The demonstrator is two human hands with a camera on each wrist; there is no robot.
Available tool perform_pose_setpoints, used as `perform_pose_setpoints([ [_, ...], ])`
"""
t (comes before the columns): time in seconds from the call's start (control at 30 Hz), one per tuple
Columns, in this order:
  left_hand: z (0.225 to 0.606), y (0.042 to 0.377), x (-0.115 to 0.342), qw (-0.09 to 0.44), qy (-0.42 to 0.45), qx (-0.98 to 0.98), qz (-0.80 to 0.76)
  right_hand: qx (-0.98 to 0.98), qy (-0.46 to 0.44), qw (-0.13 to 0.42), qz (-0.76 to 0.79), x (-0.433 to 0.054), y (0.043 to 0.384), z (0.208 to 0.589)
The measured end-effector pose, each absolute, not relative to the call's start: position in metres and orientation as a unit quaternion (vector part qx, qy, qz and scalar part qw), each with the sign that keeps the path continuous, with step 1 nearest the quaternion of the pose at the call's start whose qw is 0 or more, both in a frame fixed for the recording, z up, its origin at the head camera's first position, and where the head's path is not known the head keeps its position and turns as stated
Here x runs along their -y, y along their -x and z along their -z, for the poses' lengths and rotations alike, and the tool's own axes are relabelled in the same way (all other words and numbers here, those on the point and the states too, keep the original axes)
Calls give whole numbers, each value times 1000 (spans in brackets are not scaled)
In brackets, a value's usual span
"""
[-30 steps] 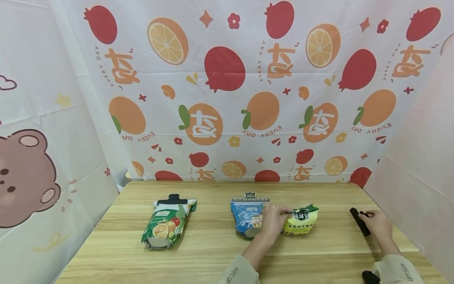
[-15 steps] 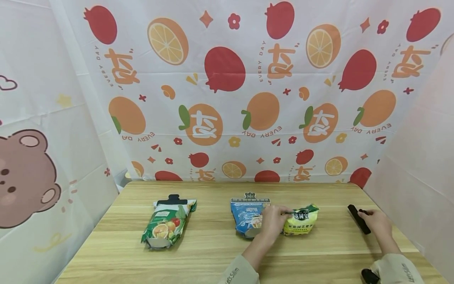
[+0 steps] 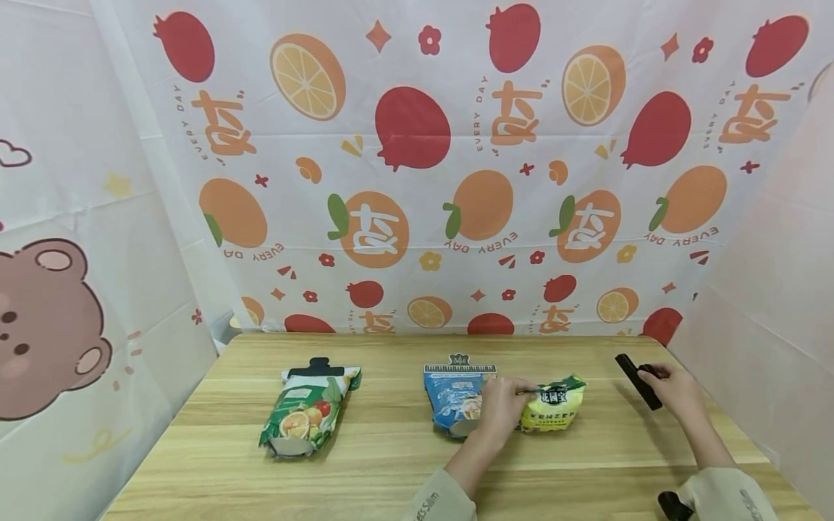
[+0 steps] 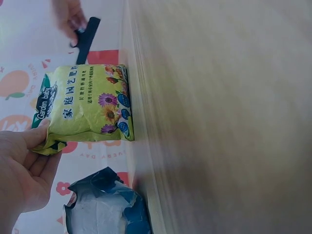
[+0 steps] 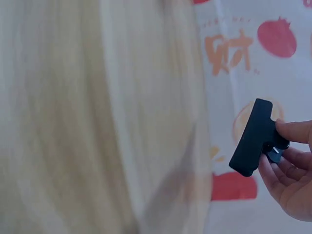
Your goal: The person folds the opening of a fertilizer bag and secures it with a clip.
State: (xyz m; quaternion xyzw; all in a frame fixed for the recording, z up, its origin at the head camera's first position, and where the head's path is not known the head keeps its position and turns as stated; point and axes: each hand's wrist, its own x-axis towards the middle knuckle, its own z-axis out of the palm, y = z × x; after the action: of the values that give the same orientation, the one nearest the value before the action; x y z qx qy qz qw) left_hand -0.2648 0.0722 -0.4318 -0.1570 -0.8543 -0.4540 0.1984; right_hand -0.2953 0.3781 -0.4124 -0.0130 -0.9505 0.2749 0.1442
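Observation:
My left hand (image 3: 498,412) pinches the top corner of a yellow-green fertilizer bag (image 3: 552,411) that stands on the table. In the left wrist view the bag (image 4: 92,102) shows flowers, with the thumb on one side and curled fingers behind its green top edge (image 4: 46,105). Off to the right, above the table, my right hand (image 3: 680,394) holds a black bag clip (image 3: 638,381) by its handles. The right wrist view shows the thumb and fingers pinching the clip (image 5: 256,139); its long jaws look closed and point away from the palm.
A blue bag (image 3: 449,398) with a piano-patterned clip (image 3: 460,367) stands just left of my left hand. Farther left lies a green fruit-print bag (image 3: 306,412), closed with a black clip (image 3: 318,367). The wooden table (image 3: 365,485) meets a printed curtain (image 3: 417,217) at the back.
My right hand has lifted the black clip and carried it leftward and away from me. The left hand and the yellow bag have stayed in place.

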Motion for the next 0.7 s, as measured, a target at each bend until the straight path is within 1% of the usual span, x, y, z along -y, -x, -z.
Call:
perform_pose_setpoints([
  [0.1, 432, 265, -73, 199, 157, 855, 453, 942, -14, 172, -289, -365, 295, 405],
  [0.2, 433, 265, -73, 200, 156, 855, 453, 937, -37, 188, -293, -351, 294, 396],
  [0.57, 432, 264, -72, 214, 168, 852, 447, 923, -135, 201, -299, -306, 283, 366],
  [0.7, 431, 263, -72, 210, 162, 854, 447, 918, -160, 191, -310, -296, 278, 360],
])
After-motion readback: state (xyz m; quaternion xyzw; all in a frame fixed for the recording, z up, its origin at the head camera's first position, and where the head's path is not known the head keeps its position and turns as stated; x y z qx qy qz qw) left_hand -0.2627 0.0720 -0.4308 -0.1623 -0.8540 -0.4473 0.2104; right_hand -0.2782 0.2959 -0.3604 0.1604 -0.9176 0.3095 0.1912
